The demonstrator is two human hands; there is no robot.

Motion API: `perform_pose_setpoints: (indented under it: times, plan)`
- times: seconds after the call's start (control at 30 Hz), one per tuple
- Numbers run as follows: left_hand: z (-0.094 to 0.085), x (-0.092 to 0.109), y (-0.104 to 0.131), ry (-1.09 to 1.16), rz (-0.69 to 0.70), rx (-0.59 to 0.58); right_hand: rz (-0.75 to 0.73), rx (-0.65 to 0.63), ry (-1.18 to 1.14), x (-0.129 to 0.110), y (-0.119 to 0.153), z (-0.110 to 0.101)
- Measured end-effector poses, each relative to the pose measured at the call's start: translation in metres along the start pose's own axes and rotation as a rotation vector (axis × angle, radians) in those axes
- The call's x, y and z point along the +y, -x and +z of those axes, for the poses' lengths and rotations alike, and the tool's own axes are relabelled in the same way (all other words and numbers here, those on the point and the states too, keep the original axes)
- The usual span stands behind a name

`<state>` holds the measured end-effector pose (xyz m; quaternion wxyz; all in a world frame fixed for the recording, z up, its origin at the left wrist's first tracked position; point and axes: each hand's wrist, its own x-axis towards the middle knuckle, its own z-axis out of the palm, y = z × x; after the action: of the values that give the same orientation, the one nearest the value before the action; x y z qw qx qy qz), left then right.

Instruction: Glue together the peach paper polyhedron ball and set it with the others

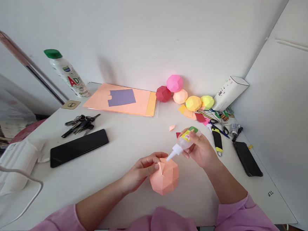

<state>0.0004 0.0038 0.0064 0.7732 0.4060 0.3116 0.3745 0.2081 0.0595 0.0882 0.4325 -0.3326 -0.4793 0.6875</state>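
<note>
A peach faceted paper ball [164, 179] is near the table's front edge. My left hand [142, 171] grips it at its upper left, thumb and fingers pinching a raised triangular flap. In my right hand [203, 149] is a glue bottle [186, 140], tipped downward with a yellow and green label. Its white nozzle points at the top of the ball, right beside the flap; whether the tip touches the paper I cannot tell. Beyond the bottle lie a small peach paper scrap [172, 128] and a red scrap [178, 134], partly hidden.
Finished paper balls [193, 103] in several colours line the wall. Paper sheets [117, 109], keys [83, 124] and a phone [79, 148] lie to the left, near a bottle [69, 76] and power strip [21, 166]. A utility knife [217, 139], scissors [224, 129] and black case [247, 159] lie right.
</note>
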Motion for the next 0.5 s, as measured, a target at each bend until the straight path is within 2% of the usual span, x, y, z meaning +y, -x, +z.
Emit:
perform_pose_setpoints:
  times: [0.1, 0.2, 0.3, 0.37, 0.4, 0.5]
  plan:
    - [0.0, 0.001, 0.0, 0.031, -0.005, 0.044, -0.03, 0.08, -0.012, -0.005, -0.006, -0.017]
    - [0.002, 0.002, 0.0, 0.059, -0.008, 0.1, -0.074, 0.181, 0.155, 0.002, -0.006, -0.041]
    - [0.004, 0.003, 0.001, 0.067, 0.026, 0.199, -0.162, 0.377, 0.481, 0.026, 0.001, -0.069]
    - [0.004, 0.001, 0.001, 0.047, 0.066, 0.266, -0.292, 0.515, 0.85, 0.046, 0.007, -0.086]
    - [0.004, 0.001, 0.001, 0.029, 0.086, 0.289, -0.333, 0.559, 0.919, 0.055, 0.01, -0.092]
    - [0.004, -0.003, 0.001, -0.06, 0.147, 0.337, -0.383, 0.569, 1.055, 0.074, 0.015, -0.105]
